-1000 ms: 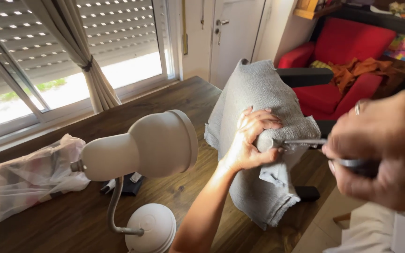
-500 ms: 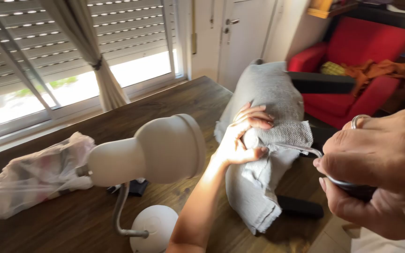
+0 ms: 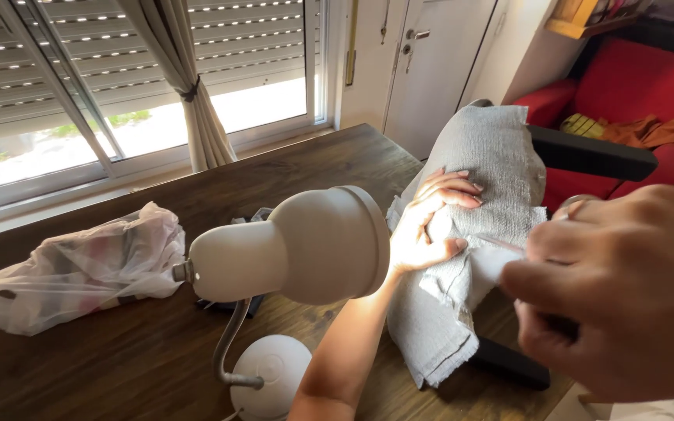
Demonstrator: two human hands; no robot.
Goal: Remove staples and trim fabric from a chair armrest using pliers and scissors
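Closest to the camera, the right hand (image 3: 614, 292) fills the lower right of the view, blurred, with a ring on one finger; its fingers are curled together and pinch a thin pale tool (image 3: 501, 251) whose tip reaches toward the cloth, though the blur hides exactly what kind of tool it is. Just beyond it, the left hand (image 3: 429, 222) rests on a folded grey woven cloth (image 3: 477, 179), the fingers spread over the weave and the thumb pressing a fold from below, so that a ridge of fabric is pinched between thumb and fingers. The cloth drapes over the black armrest of a chair (image 3: 590, 154) at the right end of the table, its frayed lower edge hanging down near the table's edge. To the left of the forearm stands a matt white desk lamp (image 3: 298, 245) with a rounded shade, a bent metal neck and a round white base, all on the dark brown wooden table (image 3: 118, 359). Further left on the wood lies a crumpled translucent plastic bag (image 3: 79, 269) with something patterned inside. Behind the table a window with half-lowered white slatted shutters (image 3: 64, 86) lets in daylight, a beige curtain (image 3: 189, 86) tied at its middle. Farther right is a white door (image 3: 434, 62), and past it a red armchair (image 3: 626, 93) with an orange cloth (image 3: 653, 131) on its seat.
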